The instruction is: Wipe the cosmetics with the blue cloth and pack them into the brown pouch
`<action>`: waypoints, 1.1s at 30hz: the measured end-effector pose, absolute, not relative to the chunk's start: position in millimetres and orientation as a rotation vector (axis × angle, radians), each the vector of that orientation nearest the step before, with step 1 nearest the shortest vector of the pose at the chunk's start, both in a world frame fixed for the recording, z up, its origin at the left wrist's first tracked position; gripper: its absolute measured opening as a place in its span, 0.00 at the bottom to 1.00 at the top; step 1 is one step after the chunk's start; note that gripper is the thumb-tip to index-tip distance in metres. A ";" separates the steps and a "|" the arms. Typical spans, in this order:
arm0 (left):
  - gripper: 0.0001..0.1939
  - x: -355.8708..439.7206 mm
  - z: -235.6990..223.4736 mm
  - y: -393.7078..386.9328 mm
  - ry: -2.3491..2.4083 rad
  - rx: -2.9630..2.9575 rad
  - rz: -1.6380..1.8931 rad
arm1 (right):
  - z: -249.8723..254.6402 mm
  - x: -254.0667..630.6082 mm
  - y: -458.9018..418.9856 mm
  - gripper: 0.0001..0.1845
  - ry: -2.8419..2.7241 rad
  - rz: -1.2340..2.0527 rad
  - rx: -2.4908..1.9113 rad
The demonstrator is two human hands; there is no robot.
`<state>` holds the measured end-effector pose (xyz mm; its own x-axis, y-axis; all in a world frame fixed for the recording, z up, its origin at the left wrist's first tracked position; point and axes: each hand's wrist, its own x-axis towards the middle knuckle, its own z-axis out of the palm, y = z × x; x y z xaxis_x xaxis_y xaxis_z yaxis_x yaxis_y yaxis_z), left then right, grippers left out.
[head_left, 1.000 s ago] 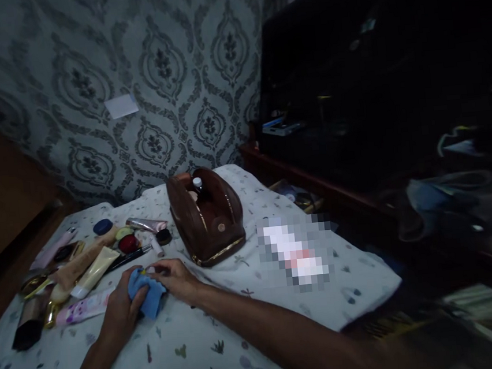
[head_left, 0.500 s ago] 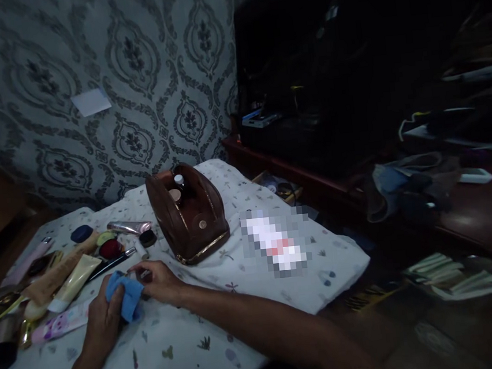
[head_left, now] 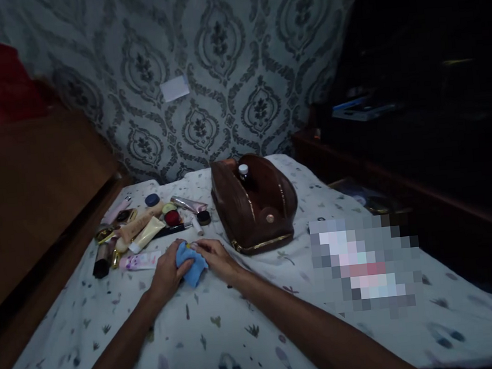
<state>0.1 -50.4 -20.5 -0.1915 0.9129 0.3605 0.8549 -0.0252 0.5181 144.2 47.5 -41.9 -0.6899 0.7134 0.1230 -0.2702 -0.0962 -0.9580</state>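
Note:
My left hand (head_left: 170, 273) is closed on a blue cloth (head_left: 194, 268), its thumb pressed across the front. My right hand (head_left: 219, 259) meets the cloth's upper right edge with pinched fingers. A small pale and yellow thing shows between the hands at the cloth's top, too small to name. Left of the hands lies a pink-and-white tube (head_left: 139, 261), and behind it a cream tube (head_left: 147, 233). Beyond my right hand stands a brown bag (head_left: 236, 223), its zip open, with a white-capped bottle (head_left: 243, 172) inside.
Several cosmetics spread over the patterned sheet (head_left: 218, 344), among them a blue round lid (head_left: 152, 200), a red round pot (head_left: 171, 218) and a black pot (head_left: 204, 217). A pixelated patch (head_left: 362, 266) covers something at right. A wooden panel (head_left: 33, 193) borders the left; patterned wallpaper (head_left: 219, 48) rises behind.
The view swung right, then back left, bringing a red item at upper left into sight. Both hands stay together at the blue cloth; the bag and cosmetics keep their places on the sheet.

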 end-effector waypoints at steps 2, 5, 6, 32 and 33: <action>0.22 -2.5 -24.5 -51.9 2.113 1.970 1.007 | -40.6 145.7 47.0 0.23 -1.469 1.901 -0.490; 0.22 -4.7 -27.2 -53.1 2.067 2.032 0.997 | -39.4 146.7 46.7 0.24 -1.407 1.976 -0.490; 0.23 -5.2 -27.1 -53.4 2.052 2.053 0.993 | -39.0 146.9 46.7 0.25 -1.389 2.001 -0.490; 0.23 -33.4 6.4 -51.6 2.657 1.743 0.621 | -33.6 149.6 38.3 0.29 -1.332 2.095 -0.534; 0.23 -34.5 7.1 -51.5 2.671 1.733 0.604 | -33.3 149.9 38.2 0.29 -1.340 2.090 -0.533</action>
